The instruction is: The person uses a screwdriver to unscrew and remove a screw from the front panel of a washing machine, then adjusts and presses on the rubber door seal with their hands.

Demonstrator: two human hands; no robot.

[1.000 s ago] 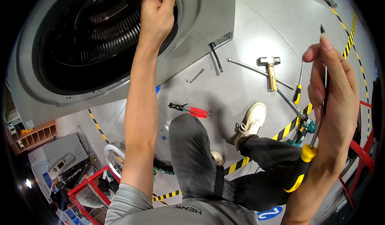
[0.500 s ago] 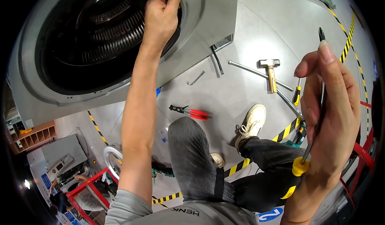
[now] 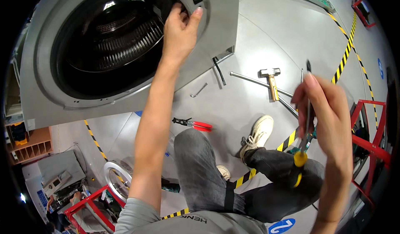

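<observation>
A grey washing machine front panel [image 3: 218,21] fills the upper left, its round opening showing the dark drum [image 3: 121,46] inside. My left hand [image 3: 181,36] grips the right rim of that opening, fingers hooked inside and thumb on the front face. Just above the thumb is a small dark latch slot [image 3: 197,0]. In my right hand [image 3: 331,121], a screwdriver [image 3: 300,159] is held by its shaft, tip up and yellow-and-black handle hanging down. This hand is apart from the machine and slightly blurred.
On the floor lie red-handled pliers [image 3: 202,126], a hex key [image 3: 199,90], a hammer [image 3: 272,84] across metal rods, and a black strip [image 3: 219,71]. A round door ring [image 3: 111,177] is at lower left. Red frames [image 3: 371,148] stand at right. Another person works at far lower left.
My left hand has slid down the rim, uncovering the latch slot. My right hand has moved left and lower with the screwdriver. The whole view has shifted slightly.
</observation>
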